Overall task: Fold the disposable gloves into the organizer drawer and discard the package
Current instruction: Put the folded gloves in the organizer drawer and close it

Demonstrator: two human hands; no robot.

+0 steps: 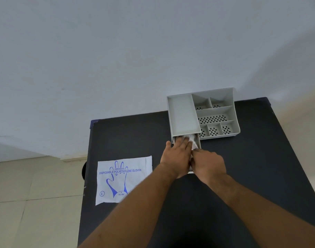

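Observation:
A grey organizer (183, 115) with several perforated compartments stands at the back of the black table (251, 158). Its drawer (199, 142) is pulled out toward me, and crumpled clear gloves (193, 139) lie inside it. My left hand (177, 156) lies flat over the drawer, fingers spread and pressing down on the gloves. My right hand (208, 163) is curled at the drawer's right side, touching the gloves; its fingertips are hidden. The white glove package (122, 179) with blue print lies flat on the table to the left of my arms.
The table's left edge runs beside a tiled floor (37, 194). A pale wall (117, 59) rises behind the table and organizer. A dark round object (84, 170) peeks out at the table's left edge.

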